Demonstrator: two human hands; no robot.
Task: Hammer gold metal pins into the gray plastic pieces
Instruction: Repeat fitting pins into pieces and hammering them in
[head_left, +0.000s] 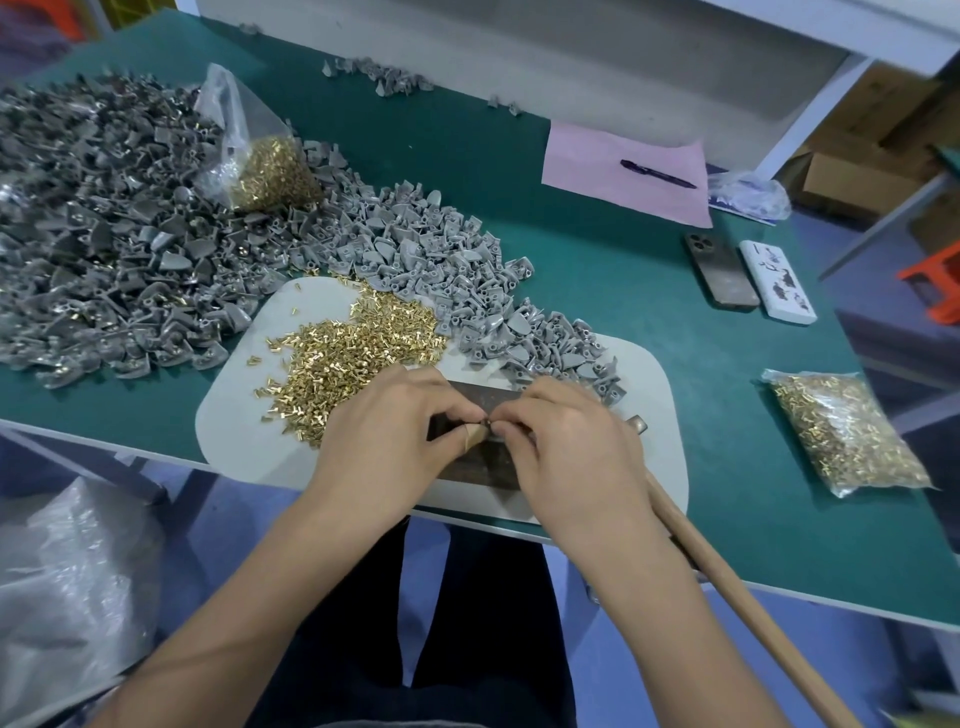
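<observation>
A: Where are the hands?
B: Left hand (387, 423) and right hand (569, 441) meet over the metal block (480, 402), each grip pinched on a small piece (487, 422).
A: The pins?
B: Gold pins (353, 353) heaped on the bench (649, 291) pad, gray plastic pieces (441, 249) just beside.

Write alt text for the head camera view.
Left hand and right hand pinch a small part together over a dark metal block on a green table, beside loose gold metal pins, heaped gray plastic pieces and a wooden hammer handle.
</observation>
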